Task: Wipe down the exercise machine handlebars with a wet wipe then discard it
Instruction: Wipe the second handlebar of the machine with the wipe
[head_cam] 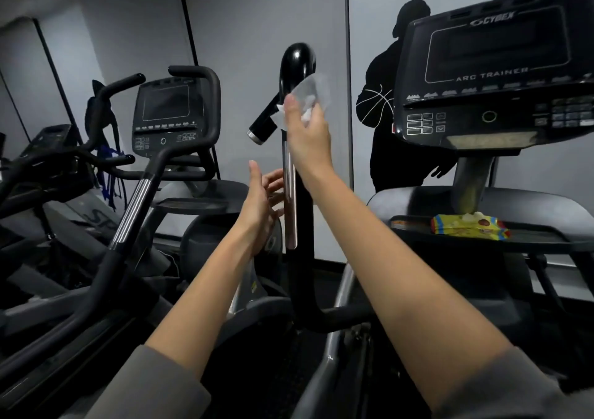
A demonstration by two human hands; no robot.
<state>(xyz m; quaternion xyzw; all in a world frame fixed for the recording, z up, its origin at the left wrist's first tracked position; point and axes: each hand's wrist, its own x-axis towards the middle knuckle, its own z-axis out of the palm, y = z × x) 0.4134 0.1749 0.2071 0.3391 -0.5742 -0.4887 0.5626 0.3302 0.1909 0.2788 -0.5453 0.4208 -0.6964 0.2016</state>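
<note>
From my head view, the handlebar (297, 174) stands nearly upright in mid-frame, long axis vertical, its rounded top curling toward the wall and a short side grip (262, 126) jutting down-left. Open air lies left of it before the neighbouring machine (175, 119); the console (491, 74) crowds the right. My right hand (308, 135) reaches up, forearm raised, fingers pinched on the wet wipe (307, 97) against the bar's upper bend. My left hand (263, 200) is spread open, holding nothing, palm toward the chrome section. A wipes packet (469, 230) lies on the console's tray (543, 237).
</note>
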